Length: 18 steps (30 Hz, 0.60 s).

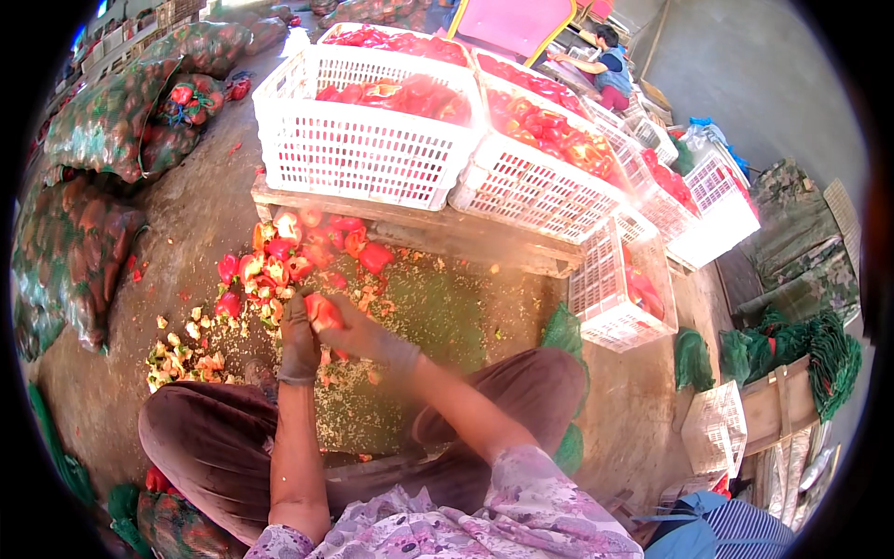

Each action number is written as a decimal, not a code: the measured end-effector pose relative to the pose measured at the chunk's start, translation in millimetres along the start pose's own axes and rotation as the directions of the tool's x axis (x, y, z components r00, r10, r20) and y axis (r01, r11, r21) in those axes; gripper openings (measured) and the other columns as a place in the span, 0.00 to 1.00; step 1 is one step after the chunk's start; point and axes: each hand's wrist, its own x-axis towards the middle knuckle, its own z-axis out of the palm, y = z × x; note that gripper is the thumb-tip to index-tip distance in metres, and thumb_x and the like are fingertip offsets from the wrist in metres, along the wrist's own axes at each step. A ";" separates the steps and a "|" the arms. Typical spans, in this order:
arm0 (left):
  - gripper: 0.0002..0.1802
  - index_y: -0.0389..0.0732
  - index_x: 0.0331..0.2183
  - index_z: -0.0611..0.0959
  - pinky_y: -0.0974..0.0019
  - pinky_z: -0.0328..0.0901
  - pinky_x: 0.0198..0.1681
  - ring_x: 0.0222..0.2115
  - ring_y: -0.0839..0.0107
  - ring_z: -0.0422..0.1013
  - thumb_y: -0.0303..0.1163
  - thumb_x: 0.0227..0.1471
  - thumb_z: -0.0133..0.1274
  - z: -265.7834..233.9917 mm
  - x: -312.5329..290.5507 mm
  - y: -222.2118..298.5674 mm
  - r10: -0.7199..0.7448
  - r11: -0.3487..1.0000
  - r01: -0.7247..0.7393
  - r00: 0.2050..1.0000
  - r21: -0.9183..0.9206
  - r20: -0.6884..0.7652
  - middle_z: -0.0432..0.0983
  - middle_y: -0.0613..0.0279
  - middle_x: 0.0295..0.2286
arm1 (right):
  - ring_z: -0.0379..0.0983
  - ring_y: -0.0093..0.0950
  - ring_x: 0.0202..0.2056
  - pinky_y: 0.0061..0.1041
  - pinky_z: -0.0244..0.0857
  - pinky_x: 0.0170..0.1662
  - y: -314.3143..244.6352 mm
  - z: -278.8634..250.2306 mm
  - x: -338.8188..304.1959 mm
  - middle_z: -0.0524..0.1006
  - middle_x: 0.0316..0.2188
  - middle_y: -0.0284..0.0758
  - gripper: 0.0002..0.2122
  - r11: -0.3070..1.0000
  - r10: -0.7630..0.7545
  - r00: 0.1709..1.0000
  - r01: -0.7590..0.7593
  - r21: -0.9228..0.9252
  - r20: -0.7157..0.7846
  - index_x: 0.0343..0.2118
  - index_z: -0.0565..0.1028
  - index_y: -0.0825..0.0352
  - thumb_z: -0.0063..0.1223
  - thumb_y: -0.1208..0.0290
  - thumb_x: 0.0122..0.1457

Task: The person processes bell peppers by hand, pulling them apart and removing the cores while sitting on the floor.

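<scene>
Between my two gloved hands is a red bell pepper (323,313). My left hand (298,347) is closed against its left side. My right hand (371,335) wraps it from the right, a little blurred, and its fingertips are partly hidden. Just beyond my hands, red peppers (296,265) lie in a heap on the floor, some whole and some opened. Pale seeds and scraps (391,382) are scattered beneath my hands, and cut-out pepper cores (172,361) are piled to the left by my knee.
White crates (363,149) of red peppers stand on a low wooden platform (419,224) ahead. Another crate (619,298) sits lower at the right. Full net sacks (79,252) line the left. A person (610,70) sits far off, and green netting (778,349) lies right.
</scene>
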 end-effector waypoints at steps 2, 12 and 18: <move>0.22 0.34 0.51 0.71 0.70 0.65 0.45 0.43 0.73 0.69 0.40 0.64 0.42 18.9 -15.0 20.6 0.081 0.981 -0.051 0.984 0.186 -0.157 0.73 0.61 0.42 | 0.68 0.33 0.42 0.33 0.67 0.44 -3.0 -5.1 3.4 0.70 0.40 0.43 0.32 0.989 0.083 0.995 -0.075 0.124 -0.057 0.63 0.51 0.62 0.50 0.61 0.59; 0.25 0.36 0.46 0.75 0.64 0.68 0.34 0.33 0.66 0.71 0.35 0.46 0.62 61.8 -43.3 42.1 0.383 0.556 -0.318 0.918 0.768 0.103 0.71 0.54 0.35 | 0.68 0.16 0.31 0.17 0.61 0.26 3.9 -2.9 -0.8 0.73 0.34 0.30 0.26 0.940 -0.124 0.979 0.168 0.298 -0.162 0.55 0.63 0.61 0.30 0.44 0.66; 0.32 0.32 0.46 0.72 0.67 0.68 0.35 0.33 0.73 0.71 0.41 0.45 0.65 61.6 -37.9 52.4 0.172 0.689 -0.165 0.983 0.706 0.061 0.73 0.54 0.36 | 0.63 0.16 0.26 0.15 0.56 0.26 -5.2 -5.6 -3.1 0.74 0.31 0.28 0.28 0.982 -0.021 0.991 0.045 0.182 -0.132 0.52 0.66 0.62 0.27 0.41 0.65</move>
